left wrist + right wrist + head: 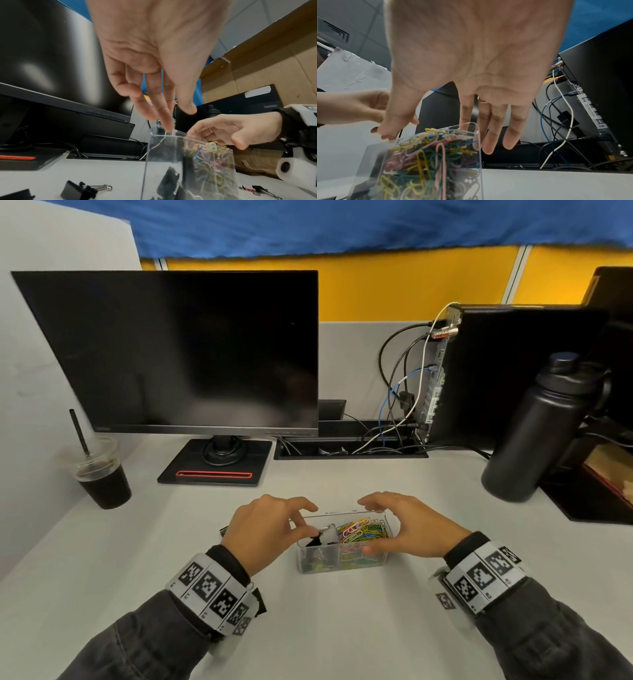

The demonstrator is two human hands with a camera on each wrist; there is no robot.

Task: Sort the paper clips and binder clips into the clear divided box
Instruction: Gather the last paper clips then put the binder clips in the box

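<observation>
The clear divided box (342, 563) stands on the white desk between my hands. Its right compartment is heaped with coloured paper clips (363, 534), which fill the near end of the box (423, 155) in the right wrist view. Its left compartment holds black and white binder clips (322, 541). My right hand (368, 525) holds the box's right end, thumb on the front wall and fingers (489, 143) behind the back wall. My left hand (310, 518) hovers over the left compartment, holding nothing, one fingertip (167, 127) at the rim. A loose black binder clip (82, 189) lies on the desk left of the box.
More binder clips (254, 189), pink and black, lie on the desk beyond the box in the left wrist view. A dark monitor (181, 350) stands behind, an iced coffee cup (102, 474) at the left, a black bottle (537, 433) at the right, a cabled computer (507, 371) beside it.
</observation>
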